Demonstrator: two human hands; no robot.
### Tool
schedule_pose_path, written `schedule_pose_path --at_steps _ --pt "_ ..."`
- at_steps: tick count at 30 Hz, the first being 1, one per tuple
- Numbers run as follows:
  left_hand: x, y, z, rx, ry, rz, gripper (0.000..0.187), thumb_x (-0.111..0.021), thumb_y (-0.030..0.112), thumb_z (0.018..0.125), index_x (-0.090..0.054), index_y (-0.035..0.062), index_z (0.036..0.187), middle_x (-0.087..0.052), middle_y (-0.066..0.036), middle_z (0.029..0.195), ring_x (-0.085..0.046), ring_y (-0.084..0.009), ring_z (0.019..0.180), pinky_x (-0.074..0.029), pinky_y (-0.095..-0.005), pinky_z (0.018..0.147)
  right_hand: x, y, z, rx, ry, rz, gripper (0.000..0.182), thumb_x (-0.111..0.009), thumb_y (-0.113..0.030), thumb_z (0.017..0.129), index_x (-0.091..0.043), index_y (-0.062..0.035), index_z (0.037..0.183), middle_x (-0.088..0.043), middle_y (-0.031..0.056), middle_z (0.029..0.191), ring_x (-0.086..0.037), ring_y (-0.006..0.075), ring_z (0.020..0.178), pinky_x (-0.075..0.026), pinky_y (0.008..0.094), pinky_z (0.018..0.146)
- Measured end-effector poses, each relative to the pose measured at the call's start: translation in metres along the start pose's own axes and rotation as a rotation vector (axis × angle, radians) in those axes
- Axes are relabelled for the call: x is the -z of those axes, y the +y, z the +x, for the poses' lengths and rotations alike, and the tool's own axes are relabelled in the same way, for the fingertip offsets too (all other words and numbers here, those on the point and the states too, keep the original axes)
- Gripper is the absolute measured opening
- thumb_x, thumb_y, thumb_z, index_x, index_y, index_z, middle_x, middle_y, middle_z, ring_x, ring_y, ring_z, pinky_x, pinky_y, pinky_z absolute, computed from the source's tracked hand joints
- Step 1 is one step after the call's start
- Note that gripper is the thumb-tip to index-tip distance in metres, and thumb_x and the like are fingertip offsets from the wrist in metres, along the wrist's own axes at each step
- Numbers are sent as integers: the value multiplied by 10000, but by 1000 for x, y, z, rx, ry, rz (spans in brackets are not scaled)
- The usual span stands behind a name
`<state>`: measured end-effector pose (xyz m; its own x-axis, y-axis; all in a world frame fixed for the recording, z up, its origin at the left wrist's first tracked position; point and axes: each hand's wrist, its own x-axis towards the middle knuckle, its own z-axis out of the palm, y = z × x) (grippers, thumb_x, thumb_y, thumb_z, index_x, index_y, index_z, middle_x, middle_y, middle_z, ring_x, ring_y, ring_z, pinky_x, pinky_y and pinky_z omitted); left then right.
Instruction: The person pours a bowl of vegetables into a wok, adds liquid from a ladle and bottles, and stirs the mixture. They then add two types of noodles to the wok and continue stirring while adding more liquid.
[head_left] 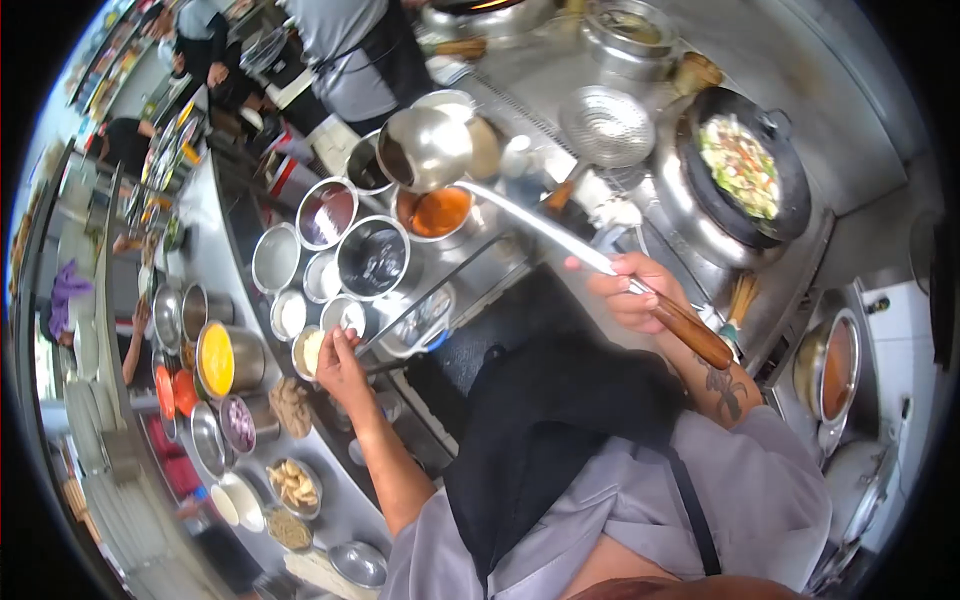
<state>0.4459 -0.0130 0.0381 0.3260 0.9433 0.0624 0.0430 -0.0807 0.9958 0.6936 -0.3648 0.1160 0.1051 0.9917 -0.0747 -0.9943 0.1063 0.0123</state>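
My right hand (640,292) is wrapped around the shaft of a large ladle (545,228), just above its wooden handle. The ladle's steel bowl hangs over the pots of sauce, above a pot of orange-red sauce (440,212). My left hand (343,368) reaches to the small seasoning containers, its fingertips pinched together at the rim of a bowl of white stuff (345,314). What those fingers hold, if anything, is too small to make out. Beside them sits a small container of pale yellowish stuff (312,347). A pot of dark liquid (373,257) stands just beyond.
At the right, a wok (790,200) of chopped vegetables sits on the stove, with a perforated strainer (607,127) nearby. A pot of yellow liquid (230,358) and several bowls of ingredients line the left counter. A person in an apron (365,60) stands at the far end.
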Motion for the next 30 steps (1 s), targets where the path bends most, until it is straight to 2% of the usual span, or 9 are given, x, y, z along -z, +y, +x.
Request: schedule_pose_path --at_steps 4,7,13,16,17,19,23,26,30 --pt "-42 4 -17 -30 -112 26 277 -569 164 956 -611 -77 1085 -660 -118 877 -627 -148 779 -516 -267 742 -5 -36 -90 249 -68 -77 495 -384 -97 927 -276 59 1384 -429 37 768 -449 87 434 -365 262 355" --pt "-65 7 -31 -4 -168 74 282 -565 163 956 -611 -81 1088 -657 -116 879 -625 -151 776 -516 -263 736 -12 -54 -161 543 101 -259 488 -395 -114 926 -297 39 1379 -426 21 755 -431 80 424 -355 241 358" --pt "-101 -11 -69 47 -289 28 238 -583 160 946 -630 -63 1013 -655 -99 843 -609 -139 739 -514 -257 698 6 -131 -278 911 1129 -931 325 -549 -41 824 -536 22 1142 -516 35 650 -475 117 415 -367 269 375" --pt "-101 -43 -74 121 -515 176 221 -590 153 940 -632 -55 1001 -660 -89 819 -610 -135 714 -513 -256 672 61 -196 -321 885 1586 -1308 164 -559 -83 821 -601 -16 965 -495 33 608 -491 137 421 -389 283 394" --pt "-106 -45 -82 110 -534 224 206 -597 148 934 -637 -48 984 -664 -83 799 -610 -128 681 -509 -254 641 70 -210 -327 898 1590 -1301 164 -559 -83 821 -601 -16 965 -495 33 608 -491 137 421 -389 283 394" --pt "-108 -77 -85 119 -577 263 200 -587 144 928 -645 -46 944 -662 -85 770 -607 -133 645 -501 -256 618 83 -229 -333 842 1822 -1495 163 -592 -101 798 -586 46 868 -530 58 591 -501 178 419 -430 339 415" --pt "-106 -127 -95 74 -671 493 263 -546 149 897 -655 -55 771 -642 -93 650 -603 -134 581 -483 -279 558 139 -245 -326 967 1356 -1056 167 -631 -151 829 -547 -8 817 -528 23 631 -471 141 417 -418 286 406" --pt "-81 -173 -95 94 -714 616 298 -528 149 872 -657 -49 689 -614 -89 564 -598 -139 538 -470 -293 519 77 -199 -338 791 1086 -744 97 -615 -114 845 -557 -40 823 -514 2 633 -453 108 422 -391 252 394" --pt "-51 -203 -104 213 -673 681 272 -534 137 839 -672 -59 709 -639 -107 592 -600 -159 477 -491 -292 482 60 -205 -362 594 1524 -1184 76 -583 -84 825 -592 -10 811 -563 43 629 -511 148 440 -400 302 397"
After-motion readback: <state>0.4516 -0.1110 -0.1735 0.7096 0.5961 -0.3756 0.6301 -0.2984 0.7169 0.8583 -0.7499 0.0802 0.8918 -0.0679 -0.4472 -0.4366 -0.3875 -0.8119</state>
